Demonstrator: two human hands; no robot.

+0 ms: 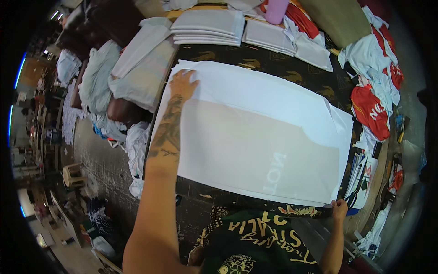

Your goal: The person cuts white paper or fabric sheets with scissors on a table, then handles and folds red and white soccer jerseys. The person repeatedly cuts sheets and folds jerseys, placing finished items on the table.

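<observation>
A large white sheet of paper [255, 128] lies across a dark patterned table [255, 61], with a grey cut fabric panel showing through it. My left hand [182, 84] rests flat with fingers spread on the sheet's far left corner. My right hand [339, 209] pinches the sheet's near right corner at the table's front edge. The fabric under the paper is mostly hidden.
Stacks of folded white cloth [210, 26] and a pink cylinder [276, 11] sit at the table's far side. Red and white garments [372, 109] pile up on the right. Cloth heaps [98, 75] cover a bench on the left, above a worn floor [98, 164].
</observation>
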